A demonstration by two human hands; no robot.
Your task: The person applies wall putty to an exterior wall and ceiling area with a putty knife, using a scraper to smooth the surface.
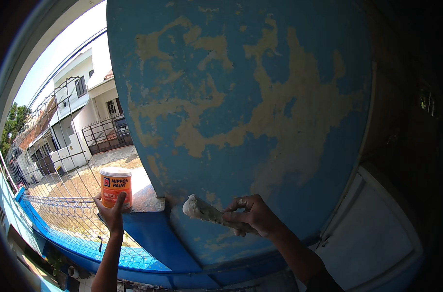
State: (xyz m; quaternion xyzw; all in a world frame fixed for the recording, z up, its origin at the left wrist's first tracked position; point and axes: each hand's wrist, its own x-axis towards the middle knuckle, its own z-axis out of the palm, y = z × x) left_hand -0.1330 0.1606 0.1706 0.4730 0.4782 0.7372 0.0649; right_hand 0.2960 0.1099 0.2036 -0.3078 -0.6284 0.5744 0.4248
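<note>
My left hand (112, 209) grips a small orange paint can with a white lid (116, 184), which stands on the stone ledge (146, 199) beside the pillar. My right hand (253, 216) holds a paint-crusted brush or scraper (202, 210) whose whitish tip lies against the lower part of the blue pillar (241, 97). The pillar's blue paint has peeled off in large patches, showing yellowish plaster underneath.
A blue railing wall (148, 238) with a wire mesh fence (56, 160) runs to the left, above a paved street and white houses. A white door or panel (372, 233) sits at the right, beside a dark wall.
</note>
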